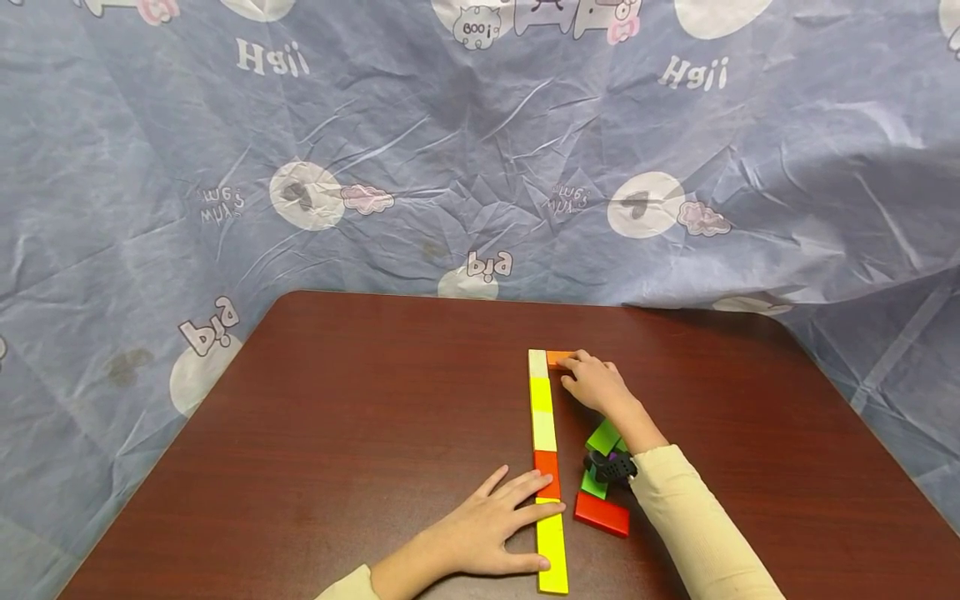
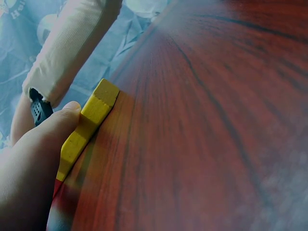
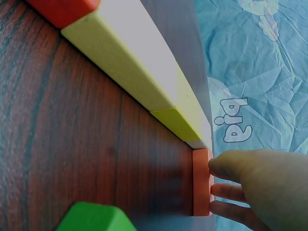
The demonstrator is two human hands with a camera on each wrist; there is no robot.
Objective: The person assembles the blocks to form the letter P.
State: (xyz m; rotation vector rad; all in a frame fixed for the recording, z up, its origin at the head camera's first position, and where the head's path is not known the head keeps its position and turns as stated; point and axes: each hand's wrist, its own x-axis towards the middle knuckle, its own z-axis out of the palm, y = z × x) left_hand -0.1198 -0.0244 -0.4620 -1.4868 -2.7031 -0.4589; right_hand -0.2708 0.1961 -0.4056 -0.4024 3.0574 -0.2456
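Several flat blocks lie end to end in a row on the table. From the far end come a pale cream block [image 1: 537, 363], a yellow block [image 1: 541, 393], another pale cream block [image 1: 544, 432], a red block [image 1: 547, 463] and a bright yellow block [image 1: 552, 554]. An orange block [image 3: 200, 183] lies crosswise at the far end, pointing right. My right hand [image 1: 596, 383] has its thumb and fingertips on the orange block's upper face. With fingers spread, my left hand [image 1: 491, 529] rests over the red and near yellow blocks, its thumb [image 2: 72, 108] at the yellow one.
Right of the row, under my right forearm, lie loose green blocks [image 1: 602, 437], partly hidden by a black wrist strap [image 1: 611, 466]. A loose red block [image 1: 602, 514] sits just nearer. The brown table [image 1: 360, 400] meets a patterned blue cloth [image 1: 420, 150] behind.
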